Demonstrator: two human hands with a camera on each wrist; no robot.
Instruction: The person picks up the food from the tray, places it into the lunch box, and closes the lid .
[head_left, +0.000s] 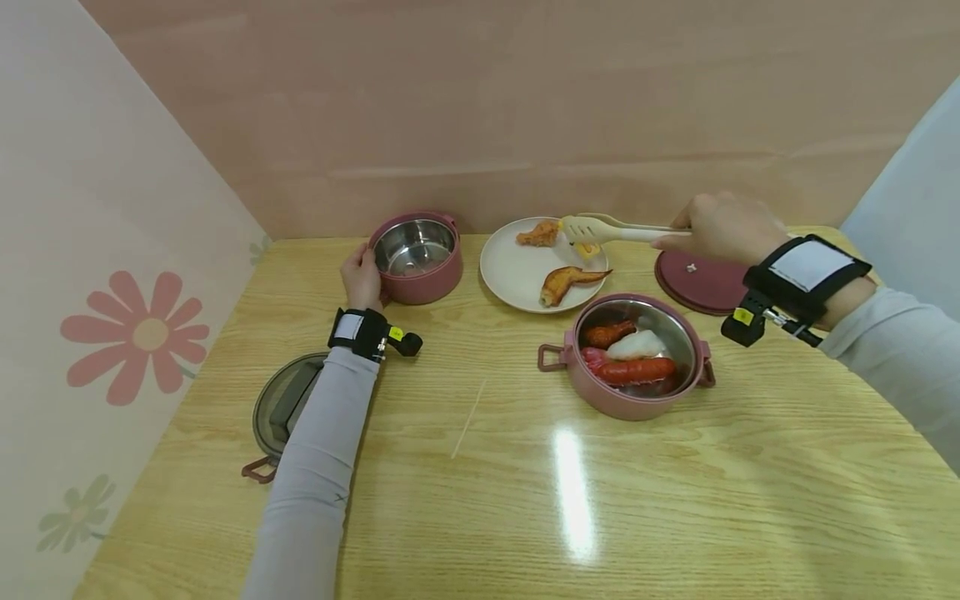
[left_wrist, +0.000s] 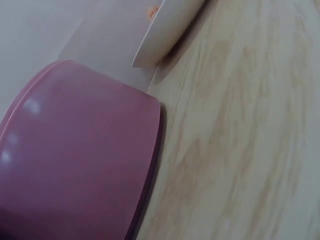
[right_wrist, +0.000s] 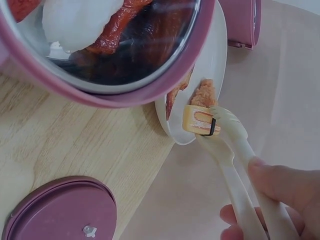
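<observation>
Fingers (right_wrist: 280,182) grip tongs (head_left: 607,228); two pink bowls, one plate (head_left: 517,279).

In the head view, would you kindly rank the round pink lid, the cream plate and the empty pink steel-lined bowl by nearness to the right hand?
From the right hand:
1. Round pink lid, lying just below the hand.
2. Cream plate, to its left, under the tongs' tips.
3. Empty pink steel-lined bowl, farthest left, touched by the left hand.
</observation>
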